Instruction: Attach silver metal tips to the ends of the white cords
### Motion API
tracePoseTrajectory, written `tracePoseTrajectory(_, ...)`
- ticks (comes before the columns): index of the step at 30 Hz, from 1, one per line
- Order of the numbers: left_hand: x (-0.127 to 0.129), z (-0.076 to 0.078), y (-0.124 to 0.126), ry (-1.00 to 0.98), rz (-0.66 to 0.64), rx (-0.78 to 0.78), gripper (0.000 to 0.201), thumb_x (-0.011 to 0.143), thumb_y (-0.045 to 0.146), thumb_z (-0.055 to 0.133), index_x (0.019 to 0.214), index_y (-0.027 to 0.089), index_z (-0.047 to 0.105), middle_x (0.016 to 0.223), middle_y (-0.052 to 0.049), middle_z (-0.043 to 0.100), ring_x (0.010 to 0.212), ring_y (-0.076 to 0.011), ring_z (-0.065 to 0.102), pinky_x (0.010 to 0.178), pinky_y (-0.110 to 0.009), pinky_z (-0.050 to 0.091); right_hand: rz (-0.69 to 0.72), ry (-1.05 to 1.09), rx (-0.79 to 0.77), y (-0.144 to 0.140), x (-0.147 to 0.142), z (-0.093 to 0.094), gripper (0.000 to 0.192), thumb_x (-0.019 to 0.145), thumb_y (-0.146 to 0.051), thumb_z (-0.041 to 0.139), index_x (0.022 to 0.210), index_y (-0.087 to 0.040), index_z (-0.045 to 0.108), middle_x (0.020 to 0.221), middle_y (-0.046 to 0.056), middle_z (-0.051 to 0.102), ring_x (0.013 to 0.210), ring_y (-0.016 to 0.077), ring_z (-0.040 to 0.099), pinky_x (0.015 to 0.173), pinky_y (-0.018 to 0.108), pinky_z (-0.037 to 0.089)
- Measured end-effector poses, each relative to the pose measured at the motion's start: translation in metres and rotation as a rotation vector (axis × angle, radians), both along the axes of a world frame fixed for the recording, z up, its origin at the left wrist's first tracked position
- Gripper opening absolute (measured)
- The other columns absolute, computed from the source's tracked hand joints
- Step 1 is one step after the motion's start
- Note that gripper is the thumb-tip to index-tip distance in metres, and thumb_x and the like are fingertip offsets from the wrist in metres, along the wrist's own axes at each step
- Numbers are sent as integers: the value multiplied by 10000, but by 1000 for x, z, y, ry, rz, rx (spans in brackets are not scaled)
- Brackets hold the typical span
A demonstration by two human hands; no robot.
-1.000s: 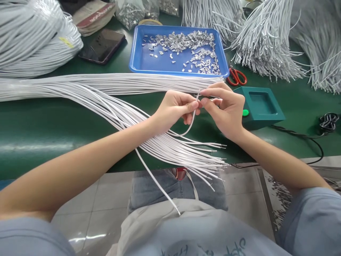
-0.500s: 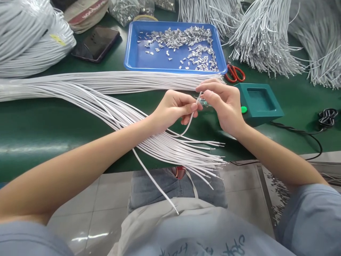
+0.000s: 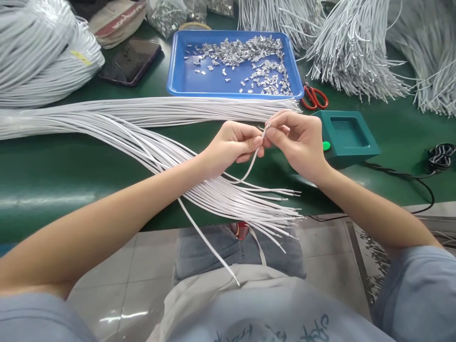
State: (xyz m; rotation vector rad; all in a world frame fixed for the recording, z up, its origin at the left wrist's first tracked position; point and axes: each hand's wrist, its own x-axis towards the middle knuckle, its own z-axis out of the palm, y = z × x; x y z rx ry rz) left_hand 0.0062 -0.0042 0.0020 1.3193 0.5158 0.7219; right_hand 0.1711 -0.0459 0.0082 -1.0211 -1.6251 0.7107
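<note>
A single white wire (image 3: pixel 252 164) curves up between my hands, its end near the fingertips. My left hand (image 3: pixel 230 148) is closed, pinching this wire a little below its tip between thumb and fingers. Thumb and forefinger of my right hand (image 3: pixel 301 140) are pinched at the wire's tip; whether a small metal piece is there too is hard to make out. Beneath my left forearm, a fanned bundle of white wires (image 3: pixel 221 202) hangs over the table's front edge. One stray wire (image 3: pixel 208 247) from it reaches down over my lap.
Behind my hands lies a second wire bundle (image 3: pixel 171 110), then a blue tray (image 3: pixel 199 88) of small metal terminals (image 3: pixel 245 50). Red-handled scissors (image 3: pixel 315 97) and a green device (image 3: pixel 349 135) are to the right. A phone (image 3: pixel 131 61) and coiled wires (image 3: pixel 42 57) occupy the back left.
My right thumb and fingers have closed from a looser pose onto the wire's tip. My left hand keeps its pinch at nearly the same place.
</note>
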Motion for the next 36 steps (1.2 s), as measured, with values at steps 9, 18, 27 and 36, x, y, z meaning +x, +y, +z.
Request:
tracePoseTrajectory(9,0,5,-4,-33,-15,-212,297,656,355,863,688,96,721,559,-8,598,383,11,318,361,-160,171,-206,-461,593,5,5,-4,189,881,-162,544,717,-253,523,748,29,601,772,197,564,709,405,502)
tracePoseTrajectory(18,-2,5,-4,-60,-45,-222,341,621,403,877,676,98,732,544,-15,612,377,8,321,353,-160,158,-138,-138,205,2,4,-3,169,937,-330,501,864,-233,618,865,35,626,859,158,620,684,307,534)
tracePoseTrajectory(27,-1,0,-5,-2,-1,-65,417,607,485,871,651,105,706,571,-34,641,409,-21,405,369,-161,242,43,-17,104,-2,-2,-1,166,809,-105,549,670,-190,582,748,0,582,659,91,561,564,241,494)
tracePoseTrajectory(36,-1,-1,-5,-9,21,-37,429,605,488,873,680,99,711,582,-33,655,395,-23,441,373,-158,301,-11,-57,120,-2,-2,-1,139,824,-112,536,740,-194,610,778,6,606,704,101,572,594,249,494)
